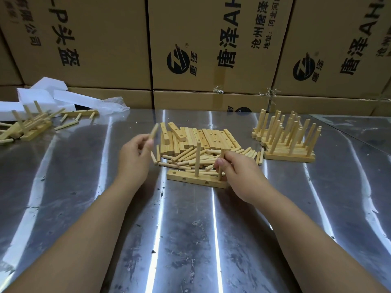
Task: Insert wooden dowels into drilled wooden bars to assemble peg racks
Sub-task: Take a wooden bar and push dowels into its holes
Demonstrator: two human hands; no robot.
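A bar [190, 177] is lying on the surface [190, 229], just in front of the loose dowels [190, 157], with one dowel [197, 159] standing in its middle hole. A second dowel [222, 153] is being seated at the right end, pinched in the grip of the right hand [239, 172]. A third dowel [154, 131] is being held aloft, pinched in the left hand [135, 153]. It is likely being readied for the empty left hole, where upright alignment and a firm push are being called for.

A: What stands behind the table [190, 240]?
B: Stacked cardboard cartons [105, 49], with black Chinese print, round logos and tape on seams.
A: The tabletop?
B: Scuffed sheet metal, streaked with bright reflections. White foam blocks [40, 96] lie far left.
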